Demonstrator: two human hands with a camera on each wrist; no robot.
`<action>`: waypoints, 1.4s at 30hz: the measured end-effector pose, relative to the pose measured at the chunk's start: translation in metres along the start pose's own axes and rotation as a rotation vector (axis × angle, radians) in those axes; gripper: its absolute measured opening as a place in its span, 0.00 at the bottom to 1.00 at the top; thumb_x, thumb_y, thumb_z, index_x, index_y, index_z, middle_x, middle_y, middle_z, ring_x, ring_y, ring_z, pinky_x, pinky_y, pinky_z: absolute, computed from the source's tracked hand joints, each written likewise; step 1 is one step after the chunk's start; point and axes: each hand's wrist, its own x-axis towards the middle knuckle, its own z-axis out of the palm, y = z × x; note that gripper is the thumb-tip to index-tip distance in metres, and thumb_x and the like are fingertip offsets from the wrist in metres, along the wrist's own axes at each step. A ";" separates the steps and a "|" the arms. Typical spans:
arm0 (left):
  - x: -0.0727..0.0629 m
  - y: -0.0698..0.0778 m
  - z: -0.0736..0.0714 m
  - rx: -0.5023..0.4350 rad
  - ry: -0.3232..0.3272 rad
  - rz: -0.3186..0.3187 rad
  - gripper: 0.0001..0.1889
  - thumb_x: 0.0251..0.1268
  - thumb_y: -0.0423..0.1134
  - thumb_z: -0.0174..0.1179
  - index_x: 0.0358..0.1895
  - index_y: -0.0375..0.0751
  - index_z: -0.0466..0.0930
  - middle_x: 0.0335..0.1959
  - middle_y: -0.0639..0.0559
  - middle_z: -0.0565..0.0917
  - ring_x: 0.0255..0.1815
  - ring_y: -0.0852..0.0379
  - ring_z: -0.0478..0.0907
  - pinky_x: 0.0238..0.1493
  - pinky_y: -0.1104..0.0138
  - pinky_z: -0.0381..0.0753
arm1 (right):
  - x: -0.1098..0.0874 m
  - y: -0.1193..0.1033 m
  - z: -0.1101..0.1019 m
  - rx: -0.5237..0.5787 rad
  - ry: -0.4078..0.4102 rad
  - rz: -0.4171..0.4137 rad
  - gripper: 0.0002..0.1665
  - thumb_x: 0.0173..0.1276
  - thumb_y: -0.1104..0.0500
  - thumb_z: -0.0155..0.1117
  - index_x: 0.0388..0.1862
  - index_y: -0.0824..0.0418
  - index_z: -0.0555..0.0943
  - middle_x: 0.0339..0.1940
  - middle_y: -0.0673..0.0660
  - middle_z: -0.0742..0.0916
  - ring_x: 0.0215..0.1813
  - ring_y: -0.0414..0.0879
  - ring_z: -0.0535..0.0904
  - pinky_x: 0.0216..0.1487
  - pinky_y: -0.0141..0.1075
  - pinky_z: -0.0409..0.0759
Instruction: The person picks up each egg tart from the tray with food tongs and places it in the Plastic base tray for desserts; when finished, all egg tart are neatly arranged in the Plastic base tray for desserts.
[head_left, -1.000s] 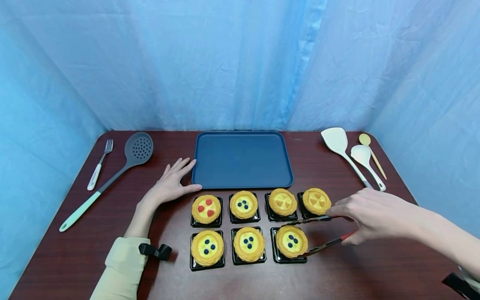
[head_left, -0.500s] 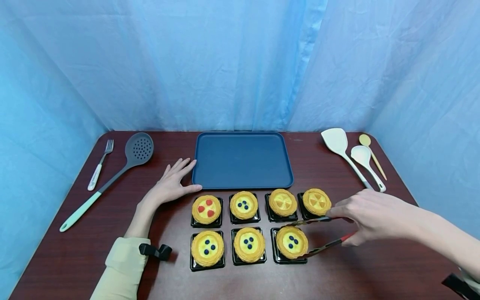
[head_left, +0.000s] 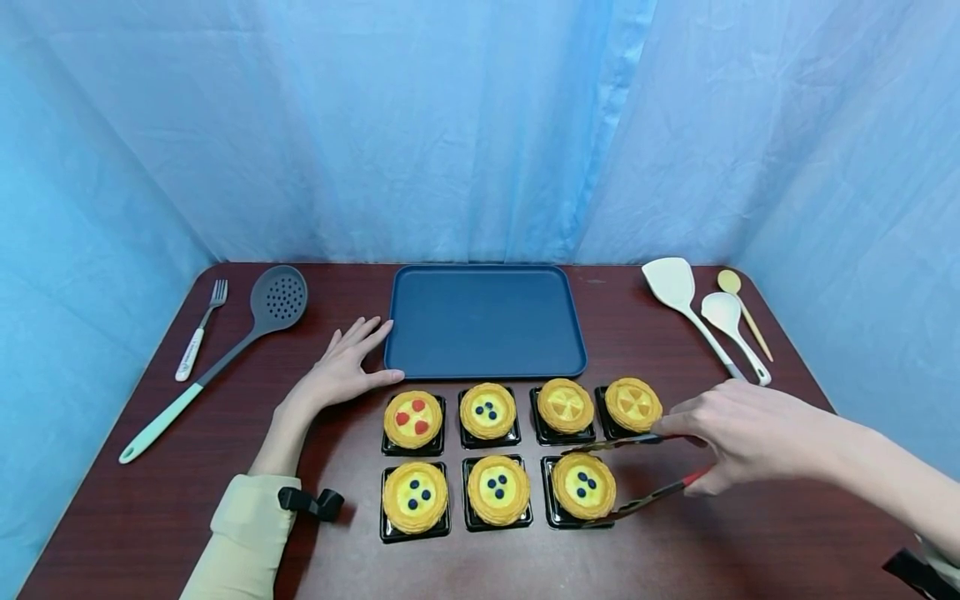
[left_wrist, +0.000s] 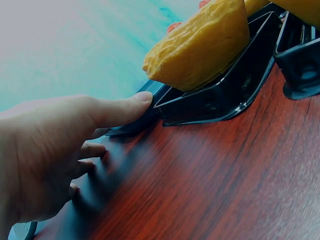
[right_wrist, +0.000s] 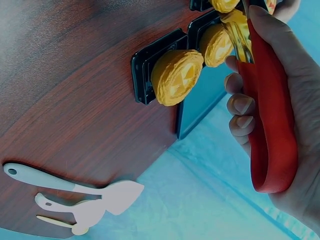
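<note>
My right hand (head_left: pixel 738 433) grips a pair of tongs (right_wrist: pixel 272 125) with red handles. The tongs' two metal arms stand spread on either side of a blueberry-topped egg tart (head_left: pixel 583 486), front row, right end, in its black plastic tray (head_left: pixel 558 515). At the left, my left hand (head_left: pixel 341 367) lies with fingers spread, its fingertips and thumb at the left edge of a blue tray (head_left: pixel 487 321). Close to that thumb sits a tart with red berries (head_left: pixel 412 419); the left wrist view shows this tart (left_wrist: pixel 200 47) tilted in its black holder.
Other tarts in black holders include two blueberry ones (head_left: pixel 498 490) in front and wedge-patterned ones (head_left: pixel 633 404) behind. A skimmer (head_left: pixel 277 298) and a fork (head_left: pixel 198 329) lie left. A white turner (head_left: pixel 671 279), a white spoon (head_left: pixel 723 310) and a wooden spoon (head_left: pixel 730 282) lie right.
The tongs' near arm tip has shifted slightly down and left, so the arms stand a little wider round the tart. The left hand stays at the blue tray.
</note>
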 end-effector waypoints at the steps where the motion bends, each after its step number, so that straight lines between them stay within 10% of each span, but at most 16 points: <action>1: 0.000 0.000 0.000 0.001 -0.001 0.000 0.50 0.67 0.61 0.65 0.85 0.48 0.50 0.86 0.37 0.48 0.87 0.34 0.37 0.84 0.36 0.30 | 0.000 0.000 0.000 -0.001 0.001 0.004 0.31 0.48 0.33 0.82 0.50 0.42 0.86 0.38 0.35 0.89 0.23 0.23 0.63 0.22 0.24 0.63; 12: 0.000 0.001 -0.001 0.000 -0.002 0.002 0.50 0.68 0.60 0.65 0.85 0.47 0.50 0.86 0.37 0.48 0.87 0.34 0.37 0.84 0.36 0.31 | 0.004 0.007 -0.015 0.062 0.097 0.037 0.36 0.53 0.28 0.77 0.55 0.47 0.86 0.43 0.34 0.87 0.31 0.22 0.70 0.30 0.27 0.73; 19: -0.001 0.000 0.000 0.003 0.005 0.006 0.49 0.68 0.60 0.65 0.85 0.47 0.50 0.86 0.36 0.49 0.87 0.33 0.38 0.84 0.36 0.31 | 0.026 0.043 -0.014 0.083 0.166 0.315 0.36 0.56 0.29 0.75 0.56 0.48 0.84 0.16 0.36 0.71 0.20 0.30 0.61 0.24 0.27 0.60; 30: -0.001 0.002 0.002 -0.004 0.011 0.016 0.49 0.67 0.59 0.66 0.84 0.46 0.51 0.85 0.36 0.50 0.87 0.34 0.39 0.84 0.36 0.32 | 0.053 0.123 0.041 0.130 0.276 0.709 0.43 0.62 0.20 0.61 0.38 0.61 0.76 0.16 0.53 0.71 0.19 0.48 0.67 0.22 0.39 0.59; 42: -0.002 0.001 0.000 -0.008 0.026 0.019 0.49 0.67 0.58 0.67 0.84 0.46 0.52 0.85 0.36 0.51 0.87 0.34 0.39 0.84 0.35 0.32 | 0.082 0.138 0.094 0.162 0.342 0.846 0.46 0.58 0.18 0.62 0.31 0.61 0.73 0.20 0.58 0.76 0.21 0.51 0.72 0.19 0.40 0.64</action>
